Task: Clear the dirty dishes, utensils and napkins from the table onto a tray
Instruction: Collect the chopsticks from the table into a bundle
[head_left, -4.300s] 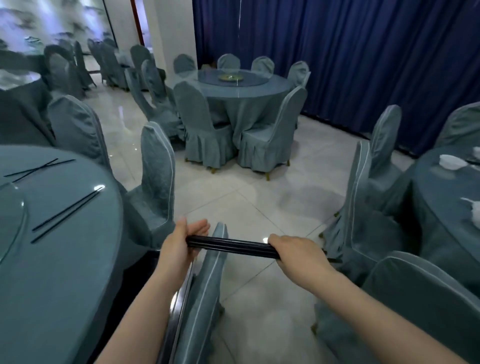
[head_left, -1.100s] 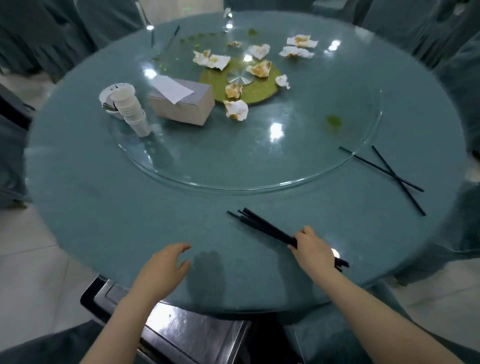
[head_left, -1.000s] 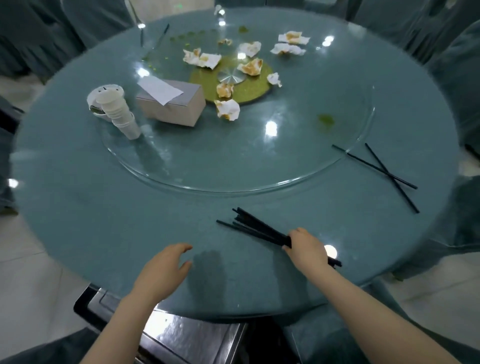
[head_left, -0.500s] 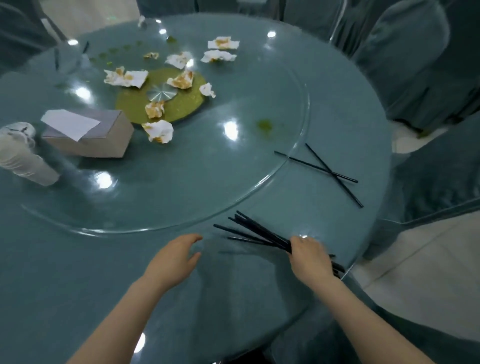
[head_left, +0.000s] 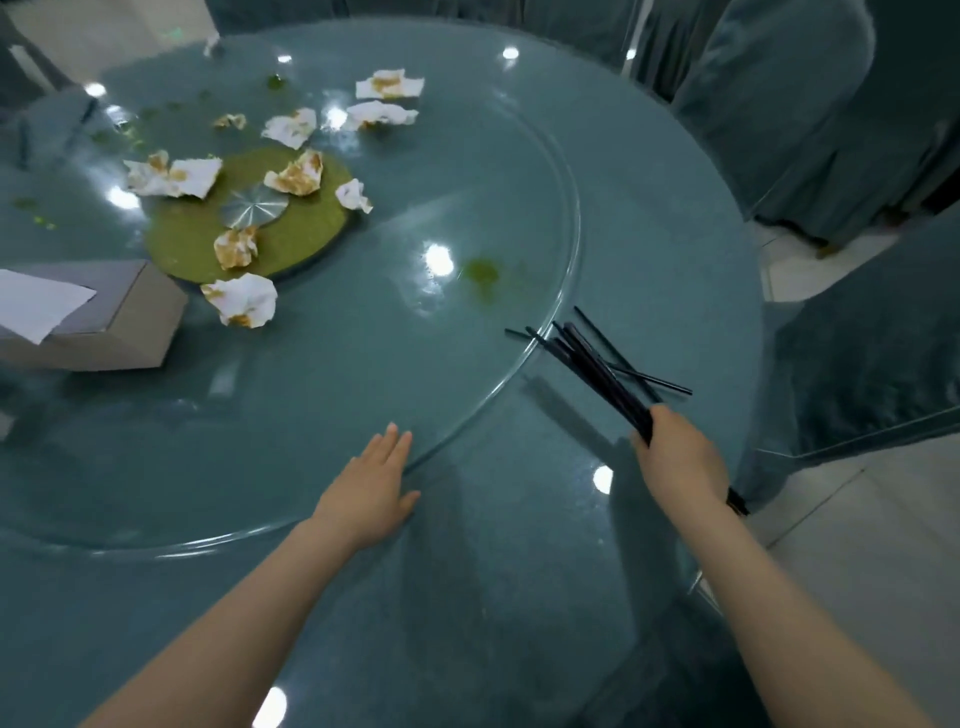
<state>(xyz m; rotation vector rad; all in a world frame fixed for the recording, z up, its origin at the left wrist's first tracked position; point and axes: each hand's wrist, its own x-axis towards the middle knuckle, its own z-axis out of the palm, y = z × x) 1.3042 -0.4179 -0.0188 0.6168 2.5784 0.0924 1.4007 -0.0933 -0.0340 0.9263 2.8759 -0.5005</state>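
The right hand (head_left: 678, 460) has its fingers clenched around a bundle of black chopsticks (head_left: 597, 371) near the counter's (head_left: 519, 597) right edge. The left hand (head_left: 371, 499) lies flat, fingers released, on the glass turntable's (head_left: 363, 374) near rim. Soiled napkins (head_left: 241, 300) litter the turntable's middle.

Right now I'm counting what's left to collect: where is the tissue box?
In the head view, the tissue box sits at the far left on the glass turntable, nearest a crumpled napkin.
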